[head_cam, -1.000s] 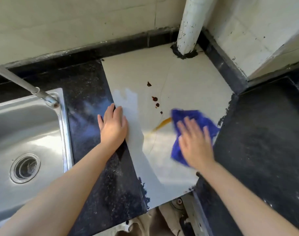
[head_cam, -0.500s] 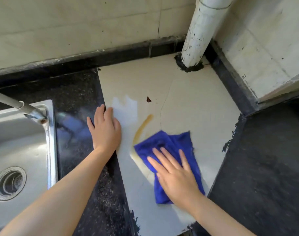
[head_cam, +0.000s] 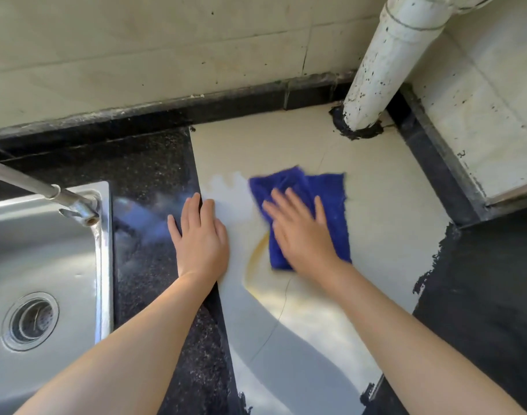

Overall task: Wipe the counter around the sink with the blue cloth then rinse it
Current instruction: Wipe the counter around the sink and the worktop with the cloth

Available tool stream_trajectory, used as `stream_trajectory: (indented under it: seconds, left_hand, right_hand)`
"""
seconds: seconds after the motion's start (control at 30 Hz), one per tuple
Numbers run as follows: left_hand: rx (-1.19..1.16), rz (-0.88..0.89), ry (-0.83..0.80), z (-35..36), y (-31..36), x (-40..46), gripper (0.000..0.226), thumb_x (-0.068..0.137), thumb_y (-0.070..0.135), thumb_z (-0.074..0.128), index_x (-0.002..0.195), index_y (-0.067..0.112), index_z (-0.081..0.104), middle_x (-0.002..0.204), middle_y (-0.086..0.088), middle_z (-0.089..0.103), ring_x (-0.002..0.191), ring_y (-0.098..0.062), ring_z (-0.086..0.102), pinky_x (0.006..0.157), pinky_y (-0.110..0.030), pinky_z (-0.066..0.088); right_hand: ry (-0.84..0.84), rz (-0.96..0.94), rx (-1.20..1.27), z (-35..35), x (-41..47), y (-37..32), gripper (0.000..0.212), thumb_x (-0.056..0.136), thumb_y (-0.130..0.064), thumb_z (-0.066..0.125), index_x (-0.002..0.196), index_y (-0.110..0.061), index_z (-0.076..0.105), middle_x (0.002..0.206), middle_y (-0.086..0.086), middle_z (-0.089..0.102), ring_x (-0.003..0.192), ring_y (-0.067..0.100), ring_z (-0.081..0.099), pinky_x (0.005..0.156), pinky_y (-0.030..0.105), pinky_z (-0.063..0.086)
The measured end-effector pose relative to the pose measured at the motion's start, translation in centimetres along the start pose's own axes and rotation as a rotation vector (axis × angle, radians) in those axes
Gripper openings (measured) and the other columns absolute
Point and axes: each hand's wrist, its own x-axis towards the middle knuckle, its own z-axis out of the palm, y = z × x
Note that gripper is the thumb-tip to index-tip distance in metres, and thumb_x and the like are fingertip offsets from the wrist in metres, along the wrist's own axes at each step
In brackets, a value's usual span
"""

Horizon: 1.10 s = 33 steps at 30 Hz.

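Observation:
The blue cloth (head_cam: 331,199) lies flat on the cream tile of the counter (head_cam: 385,205), to the right of the sink (head_cam: 40,250). My right hand (head_cam: 301,232) presses down on the cloth with straight, spread fingers. My left hand (head_cam: 200,238) rests flat on the counter, across the seam between the black granite (head_cam: 148,181) and the cream tile. A curved yellow-brown smear (head_cam: 254,253) shows on the tile just left of the cloth.
A steel tap (head_cam: 61,199) reaches over the sink's right rim; a drain (head_cam: 31,320) sits in the basin. A white pipe (head_cam: 379,70) rises from the tile's back right corner. Tiled walls stand behind and to the right. Dark counter (head_cam: 490,295) continues at right.
My right hand has slid the cloth up and away from me across the tile; the small dark spot is no longer visible. The smear now curves left of the cloth. The left hand stays put.

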Motion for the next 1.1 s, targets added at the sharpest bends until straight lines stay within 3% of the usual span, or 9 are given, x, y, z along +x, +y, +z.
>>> stream_trajectory:
  seconds: [0.1,0.23,0.37,0.5,0.6,0.67,0.8,0.93,1.1]
  left_hand:
    - [0.003,-0.007,0.001,0.0,0.0,-0.1,0.040,0.095,0.018,0.030,0.134,0.016,0.036,0.152,-0.005,0.023,0.142,-0.018,0.010,0.115,-0.047,-0.001]
    - [0.016,-0.004,0.010,0.0,0.0,0.0,0.039,0.095,0.018,0.030,0.133,0.015,0.037,0.152,-0.006,0.024,0.142,-0.018,0.011,0.114,-0.048,-0.001]
    - [0.024,-0.007,0.017,0.1,-0.1,0.0,0.038,0.094,0.017,0.032,0.132,0.015,0.038,0.151,-0.007,0.026,0.141,-0.020,0.014,0.114,-0.049,0.001]
    - [0.027,0.000,-0.003,0.1,0.0,-0.1,0.039,0.094,0.018,0.031,0.132,0.016,0.037,0.151,-0.006,0.024,0.142,-0.019,0.012,0.114,-0.048,0.000]
    - [0.011,-0.004,-0.007,0.0,0.1,0.0,0.039,0.094,0.018,0.031,0.133,0.015,0.037,0.151,-0.006,0.024,0.142,-0.019,0.011,0.114,-0.048,-0.001]
    - [0.006,-0.011,-0.010,-0.1,0.1,-0.1,0.039,0.094,0.017,0.031,0.133,0.015,0.037,0.151,-0.007,0.024,0.142,-0.020,0.011,0.114,-0.048,-0.001]
    - [-0.004,0.001,-0.011,0.1,0.0,-0.2,0.039,0.094,0.016,0.031,0.132,0.015,0.036,0.151,-0.007,0.024,0.141,-0.019,0.011,0.114,-0.050,0.000]
    - [-0.003,-0.006,-0.007,0.1,-0.1,-0.2,0.038,0.093,0.015,0.031,0.130,0.016,0.036,0.151,-0.007,0.024,0.141,-0.019,0.012,0.113,-0.050,0.001]
    - [-0.014,0.014,-0.004,-0.1,0.1,-0.1,0.038,0.093,0.014,0.031,0.131,0.013,0.036,0.151,-0.008,0.023,0.142,-0.021,0.011,0.114,-0.050,0.001]
  right_hand:
    - [-0.111,-0.110,-0.079,0.1,-5.9,2.7,0.046,0.094,-0.029,0.027,0.137,-0.029,0.044,0.147,-0.008,0.040,0.136,0.012,0.032,0.108,0.050,0.020]
    - [-0.088,0.318,-0.012,-2.8,-7.8,11.9,0.051,0.098,-0.038,0.012,0.145,-0.031,0.029,0.155,-0.009,0.024,0.143,0.010,0.015,0.115,0.051,0.015]
    - [0.041,0.619,0.068,-3.7,-1.2,13.6,0.046,0.101,-0.030,0.022,0.147,-0.028,0.027,0.158,-0.006,0.015,0.145,0.015,0.009,0.114,0.058,0.008]
    - [-0.023,0.399,-0.001,-1.4,2.2,6.4,0.047,0.099,-0.031,0.025,0.146,-0.030,0.027,0.158,-0.003,0.017,0.145,0.018,0.015,0.112,0.054,0.014]
    - [-0.060,0.113,-0.069,0.0,-5.0,1.6,0.049,0.096,-0.036,0.024,0.143,-0.028,0.035,0.152,-0.003,0.032,0.140,0.018,0.030,0.110,0.051,0.021]
    - [-0.149,0.077,-0.061,-0.1,-10.9,1.4,0.048,0.100,-0.040,0.015,0.144,-0.028,0.029,0.152,-0.004,0.031,0.140,0.015,0.026,0.110,0.049,0.019]
    - [-0.140,0.149,-0.085,-1.9,-9.1,8.1,0.055,0.098,-0.049,0.008,0.148,-0.028,0.018,0.155,-0.004,0.018,0.143,0.016,0.018,0.115,0.048,0.012]
    - [-0.073,0.467,-0.029,-3.5,0.6,15.7,0.054,0.099,-0.044,0.017,0.150,-0.031,0.005,0.160,-0.005,0.001,0.146,0.015,-0.001,0.117,0.051,0.003]
    - [-0.070,0.568,-0.056,-2.4,-2.9,12.0,0.056,0.098,-0.047,0.013,0.150,-0.029,0.001,0.160,-0.003,-0.001,0.146,0.016,-0.002,0.117,0.050,0.001]
